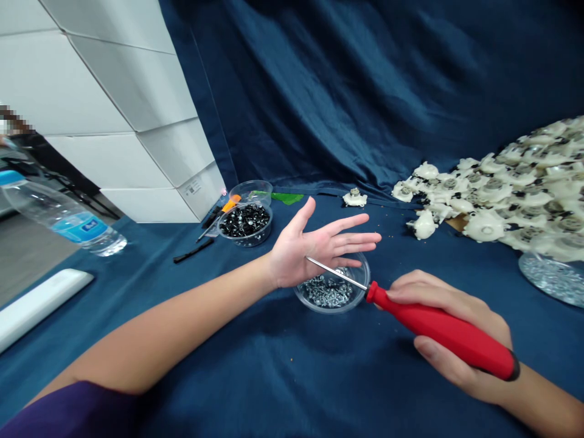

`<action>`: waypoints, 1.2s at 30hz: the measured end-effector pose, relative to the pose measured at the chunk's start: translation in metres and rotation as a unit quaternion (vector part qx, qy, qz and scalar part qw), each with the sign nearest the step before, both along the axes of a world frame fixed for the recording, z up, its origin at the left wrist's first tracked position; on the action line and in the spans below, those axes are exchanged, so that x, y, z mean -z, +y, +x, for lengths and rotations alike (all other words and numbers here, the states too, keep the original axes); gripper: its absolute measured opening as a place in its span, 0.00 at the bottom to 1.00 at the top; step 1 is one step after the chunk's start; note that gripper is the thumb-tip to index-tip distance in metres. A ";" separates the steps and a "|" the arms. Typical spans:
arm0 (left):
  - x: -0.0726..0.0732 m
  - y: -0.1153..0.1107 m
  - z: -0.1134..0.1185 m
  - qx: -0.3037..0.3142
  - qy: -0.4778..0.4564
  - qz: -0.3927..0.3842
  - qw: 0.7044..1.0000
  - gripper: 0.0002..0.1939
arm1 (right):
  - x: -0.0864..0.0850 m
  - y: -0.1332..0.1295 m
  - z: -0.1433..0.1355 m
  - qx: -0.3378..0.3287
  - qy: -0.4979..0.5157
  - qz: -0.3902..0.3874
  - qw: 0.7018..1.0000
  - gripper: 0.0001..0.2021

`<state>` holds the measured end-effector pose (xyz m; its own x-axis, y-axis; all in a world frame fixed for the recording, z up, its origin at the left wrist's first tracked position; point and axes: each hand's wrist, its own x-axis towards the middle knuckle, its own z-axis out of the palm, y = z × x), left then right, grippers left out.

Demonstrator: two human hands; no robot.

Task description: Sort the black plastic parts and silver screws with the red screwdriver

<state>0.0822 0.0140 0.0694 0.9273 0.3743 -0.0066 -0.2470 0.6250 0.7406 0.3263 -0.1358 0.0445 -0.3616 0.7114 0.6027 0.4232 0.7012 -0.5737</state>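
My left hand point(314, 246) is held palm up with its fingers stretched out, over the back left part of a clear round bowl of silver screws point(329, 293). Nothing rests on the palm that I can make out. In my right hand point(456, 328) is a red-handled screwdriver point(447, 328), its metal shaft pointing left. The shaft's tip appears at the palm of my left hand; whether it touches the skin I cannot tell.
Black screws fill another clear bowl point(245, 222), with an orange-and-black tool behind it. Many cream plastic parts point(486, 225) lie heaped at right, beside a clear dish point(553, 278). A water bottle point(79, 225) and white boxes point(155, 204) stand at left.
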 end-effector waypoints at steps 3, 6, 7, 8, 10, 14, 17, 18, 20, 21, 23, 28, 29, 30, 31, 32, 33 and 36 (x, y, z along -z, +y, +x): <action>0.000 0.000 0.000 -0.001 0.003 0.000 1.000 0.51 | 0.002 -0.001 -0.001 -0.008 0.015 -0.008 1.000 0.25; 0.000 0.001 0.000 -0.001 0.006 0.003 1.000 0.51 | 0.002 -0.002 -0.001 -0.018 0.021 -0.014 1.000 0.26; 0.000 0.001 0.000 0.000 0.006 0.003 1.000 0.51 | 0.001 -0.002 -0.002 -0.020 0.023 -0.018 0.999 0.26; 0.001 0.002 0.000 0.001 0.006 0.004 1.000 0.51 | 0.000 -0.001 -0.002 -0.021 0.024 -0.023 0.999 0.26; 0.001 0.002 0.000 0.002 0.005 0.006 1.000 0.50 | -0.002 -0.001 -0.002 -0.024 0.025 -0.031 0.999 0.26; 0.001 0.001 0.000 0.001 0.006 0.010 1.000 0.50 | -0.005 0.000 -0.004 -0.040 0.026 -0.032 0.998 0.25; 0.002 0.002 0.001 -0.008 0.009 0.012 1.000 0.50 | -0.005 0.000 -0.004 -0.053 0.038 -0.046 0.997 0.25; 0.002 0.002 0.001 -0.013 0.010 0.012 1.000 0.50 | -0.005 0.000 -0.004 -0.056 0.039 -0.051 0.996 0.25; 0.003 0.003 0.001 -0.021 0.011 0.011 1.000 0.50 | -0.005 0.000 -0.004 -0.060 0.039 -0.058 0.996 0.25; 0.004 0.004 0.001 -0.024 0.011 0.010 1.000 0.50 | -0.004 0.000 -0.004 -0.059 0.039 -0.061 0.996 0.26; 0.005 0.005 0.002 -0.027 0.009 0.005 1.000 0.50 | -0.004 0.000 -0.004 -0.065 0.041 -0.066 0.995 0.26; 0.006 0.006 0.003 -0.034 0.008 0.006 0.999 0.49 | -0.004 0.000 -0.006 -0.089 0.041 -0.089 0.991 0.29; 0.006 0.006 0.004 -0.039 0.008 0.008 0.999 0.49 | -0.005 0.000 -0.007 -0.092 0.039 -0.093 0.991 0.29; 0.006 0.006 0.004 -0.043 0.010 0.011 0.999 0.49 | -0.005 0.000 -0.007 -0.095 0.039 -0.096 0.990 0.29; 0.006 0.005 0.004 -0.047 0.012 0.012 0.999 0.48 | -0.006 0.000 -0.007 -0.100 0.038 -0.098 0.989 0.29; 0.005 0.005 0.003 -0.048 0.013 0.013 0.999 0.48 | -0.007 0.000 -0.007 -0.104 0.038 -0.103 0.989 0.29; 0.005 0.005 0.003 -0.048 0.013 0.012 0.999 0.48 | -0.007 0.000 -0.006 -0.108 0.038 -0.106 0.988 0.28; 0.005 0.004 0.002 -0.040 0.009 0.006 0.999 0.49 | -0.005 -0.001 -0.002 -0.086 0.046 -0.089 0.991 0.25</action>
